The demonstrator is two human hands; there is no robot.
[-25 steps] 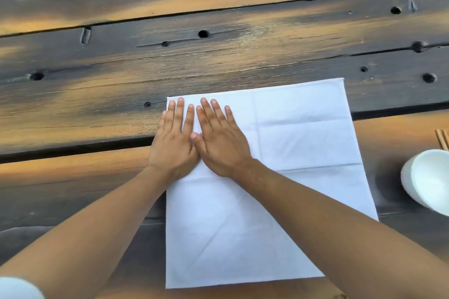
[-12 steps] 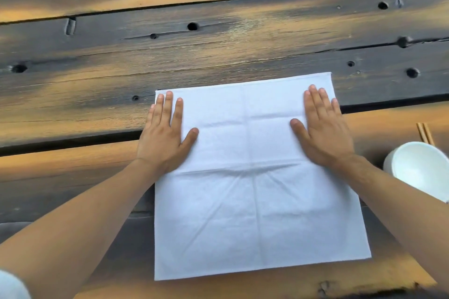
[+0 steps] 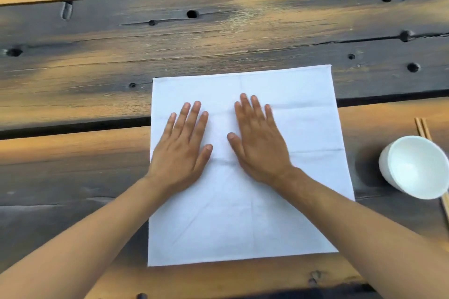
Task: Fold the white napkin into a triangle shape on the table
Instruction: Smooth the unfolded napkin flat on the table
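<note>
Head view: white napkin (image 3: 243,201) lies flat and unfolded on the wooden desk (image 3: 97,68). Left grip (image 3: 181,150) and right grip (image 3: 260,143) rest palm-down on its upper half, fingers straight and spread, a narrow gap between them. Right of the right grip: white bowl (image 3: 416,167), with chopsticks (image 3: 422,126) behind it.

Hands (image 3: 179,153) on napkin (image 3: 243,213), bowl (image 3: 413,167) right
</note>
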